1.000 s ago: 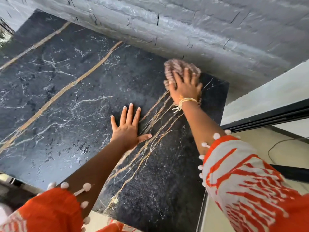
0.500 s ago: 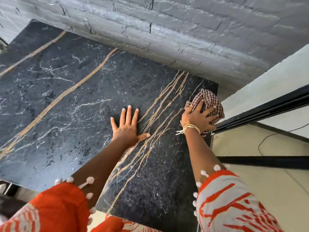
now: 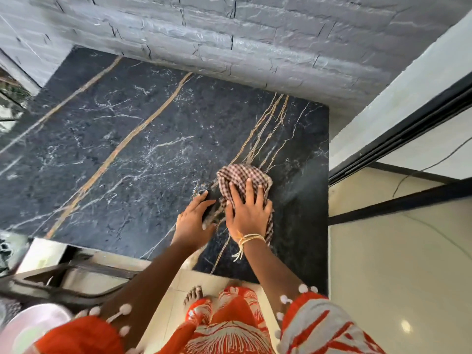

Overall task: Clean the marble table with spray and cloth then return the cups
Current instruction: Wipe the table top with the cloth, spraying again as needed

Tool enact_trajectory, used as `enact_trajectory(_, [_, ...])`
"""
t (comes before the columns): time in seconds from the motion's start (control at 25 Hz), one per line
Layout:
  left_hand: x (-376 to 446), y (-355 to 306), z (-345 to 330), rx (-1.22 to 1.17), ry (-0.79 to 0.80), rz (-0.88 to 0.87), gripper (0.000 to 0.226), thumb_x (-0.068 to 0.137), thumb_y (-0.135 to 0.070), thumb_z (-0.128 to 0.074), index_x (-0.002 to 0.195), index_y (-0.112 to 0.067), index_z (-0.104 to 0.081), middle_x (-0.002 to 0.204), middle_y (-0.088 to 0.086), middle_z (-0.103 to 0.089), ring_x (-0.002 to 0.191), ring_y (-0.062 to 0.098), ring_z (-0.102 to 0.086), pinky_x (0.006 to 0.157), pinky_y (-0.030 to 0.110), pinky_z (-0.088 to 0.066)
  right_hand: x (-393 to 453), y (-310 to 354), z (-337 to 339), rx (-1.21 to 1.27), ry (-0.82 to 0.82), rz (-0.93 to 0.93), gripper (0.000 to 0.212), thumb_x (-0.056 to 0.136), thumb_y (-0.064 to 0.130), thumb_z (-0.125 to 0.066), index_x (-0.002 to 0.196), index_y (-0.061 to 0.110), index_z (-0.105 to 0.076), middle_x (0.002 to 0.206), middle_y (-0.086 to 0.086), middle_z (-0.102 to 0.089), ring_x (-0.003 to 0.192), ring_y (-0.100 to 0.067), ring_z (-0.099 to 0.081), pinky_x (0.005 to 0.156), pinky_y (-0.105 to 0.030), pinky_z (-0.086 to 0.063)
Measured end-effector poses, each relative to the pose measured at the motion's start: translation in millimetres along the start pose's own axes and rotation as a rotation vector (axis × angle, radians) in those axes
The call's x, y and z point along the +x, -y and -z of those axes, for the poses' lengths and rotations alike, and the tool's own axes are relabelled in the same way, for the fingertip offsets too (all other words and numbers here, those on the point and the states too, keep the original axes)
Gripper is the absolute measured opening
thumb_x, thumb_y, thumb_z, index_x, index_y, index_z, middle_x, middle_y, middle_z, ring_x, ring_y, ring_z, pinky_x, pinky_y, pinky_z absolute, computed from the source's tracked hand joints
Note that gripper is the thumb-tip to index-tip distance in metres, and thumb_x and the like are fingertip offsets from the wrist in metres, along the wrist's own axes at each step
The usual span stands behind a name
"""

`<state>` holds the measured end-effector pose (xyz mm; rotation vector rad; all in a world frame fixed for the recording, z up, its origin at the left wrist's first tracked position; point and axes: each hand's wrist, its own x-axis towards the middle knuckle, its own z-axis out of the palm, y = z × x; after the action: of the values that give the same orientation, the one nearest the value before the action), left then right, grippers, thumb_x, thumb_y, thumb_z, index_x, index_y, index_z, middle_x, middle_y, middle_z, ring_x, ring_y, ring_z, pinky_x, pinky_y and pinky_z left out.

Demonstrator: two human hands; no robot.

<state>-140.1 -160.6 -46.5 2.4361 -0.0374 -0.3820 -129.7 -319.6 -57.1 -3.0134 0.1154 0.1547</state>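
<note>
The black marble table (image 3: 127, 154) with gold and white veins fills the middle of the head view, set against a grey stone wall. A bunched brown-and-white checked cloth (image 3: 240, 178) lies near the table's front right part. My right hand (image 3: 249, 213) presses flat on the cloth with fingers spread. My left hand (image 3: 195, 218) rests just left of it on the marble, fingers straight and pointing toward the cloth. No spray bottle or cups are in view.
The grey stone wall (image 3: 229, 34) borders the table's far edge. A white wall and a black door frame (image 3: 398, 139) stand to the right. A dark metal chair frame (image 3: 63, 279) and a pink round object (image 3: 28, 328) sit at lower left. Cream floor tiles (image 3: 396, 264) lie right of the table.
My right hand has dragged the cloth from the table's right edge back toward the front middle. My left hand has slid right to meet it. The camera now looks further down.
</note>
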Motion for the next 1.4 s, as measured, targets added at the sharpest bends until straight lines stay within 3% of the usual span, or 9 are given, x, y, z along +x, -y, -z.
enact_trajectory(0.24, [-72, 39, 11, -0.018, -0.007, -0.022, 0.060, 0.078, -0.034, -0.071, 0.133, -0.020, -0.053, 0.152, -0.001, -0.038, 0.139, 0.021, -0.037, 0.111, 0.034, -0.033, -80, 45, -15, -0.043, -0.069, 0.084, 0.046, 0.089, 0.047, -0.049, 0.136, 0.041, -0.047, 0.146, -0.003, -0.047, 0.118, -0.033, -0.050, 0.093, -0.056, -0.041])
enact_trajectory(0.56, [-145, 55, 7, -0.003, 0.098, 0.045, 0.068, 0.082, -0.023, -0.071, 0.142, -0.026, -0.039, 0.161, -0.006, -0.014, 0.147, 0.017, -0.019, 0.115, 0.029, -0.024, -155, 63, -25, -0.037, -0.199, 0.213, 0.038, 0.089, 0.042, -0.051, 0.124, 0.030, -0.061, 0.126, -0.005, -0.061, 0.089, -0.031, -0.054, 0.072, -0.041, -0.050])
enact_trajectory(0.76, [-189, 41, -14, -0.261, 0.032, 0.146, 0.050, 0.088, -0.013, -0.065, 0.135, -0.016, -0.048, 0.146, 0.004, -0.043, 0.132, 0.024, -0.044, 0.105, 0.030, -0.035, -191, 61, -7, 0.268, -0.168, 0.235, 0.039, 0.091, 0.038, -0.039, 0.104, 0.016, -0.069, 0.104, -0.008, -0.065, 0.084, -0.030, -0.054, 0.078, -0.040, -0.047])
enact_trajectory(0.88, [-219, 24, -19, -0.576, -0.050, 0.301, 0.042, 0.095, -0.008, -0.055, 0.135, -0.008, -0.044, 0.130, 0.014, -0.055, 0.110, 0.022, -0.058, 0.085, 0.021, -0.044, -200, 70, 12, 0.987, 0.106, -0.125, 0.026, 0.095, 0.027, -0.049, 0.084, 0.012, -0.067, 0.085, -0.011, -0.067, 0.074, -0.023, -0.060, 0.071, -0.038, -0.049])
enact_trajectory(1.0, [-257, 13, -19, -0.808, -0.059, 0.496, 0.047, 0.098, -0.017, -0.050, 0.140, -0.011, -0.031, 0.121, 0.012, -0.055, 0.088, 0.015, -0.057, 0.063, 0.021, -0.047, -216, 70, 20, 1.433, 0.488, -0.502, 0.034, 0.098, 0.035, -0.048, 0.090, 0.009, -0.068, 0.094, -0.013, -0.071, 0.092, -0.031, -0.066, 0.091, -0.051, -0.053])
enact_trajectory(1.08, [-278, 29, -17, -0.969, -0.012, 0.637, 0.054, 0.096, -0.032, -0.055, 0.140, -0.018, -0.029, 0.129, 0.011, -0.053, 0.099, 0.024, -0.054, 0.072, 0.035, -0.048, -233, 69, 25, 1.544, 0.721, -0.557, 0.042, 0.098, 0.042, -0.042, 0.098, 0.009, -0.069, 0.094, -0.015, -0.073, 0.092, -0.032, -0.068, 0.094, -0.053, -0.050])
enact_trajectory(1.2, [-303, 59, -8, -1.219, 0.129, 0.702, 0.059, 0.085, -0.054, -0.059, 0.130, -0.017, -0.050, 0.120, 0.010, -0.057, 0.098, 0.028, -0.058, 0.080, 0.044, -0.049, -255, 85, 28, 1.660, 0.945, -0.512, 0.040, 0.096, 0.034, -0.041, 0.100, 0.003, -0.066, 0.084, -0.015, -0.073, 0.076, -0.026, -0.071, 0.074, -0.031, -0.058])
enact_trajectory(1.32, [-316, 77, 4, -1.411, 0.075, 0.675, 0.053, 0.089, -0.054, -0.053, 0.119, -0.012, -0.061, 0.111, 0.015, -0.066, 0.096, 0.029, -0.064, 0.082, 0.044, -0.054, -265, 119, 6, 1.738, 1.004, -0.434, 0.066, 0.067, 0.018, -0.071, 0.127, -0.003, -0.056, 0.119, -0.030, -0.061, 0.107, -0.041, -0.063, 0.097, -0.049, -0.051])
enact_trajectory(1.4, [-319, 91, 12, -1.535, -0.090, 0.650, 0.047, 0.093, -0.038, -0.056, 0.124, -0.003, -0.058, 0.113, 0.021, -0.066, 0.089, 0.030, -0.068, 0.075, 0.042, -0.058, -272, 145, 6, 1.741, 0.916, -0.458, 0.045, 0.058, 0.010, -0.062, 0.099, -0.008, -0.068, 0.097, -0.027, -0.067, 0.090, -0.039, -0.067, 0.097, -0.049, -0.049])
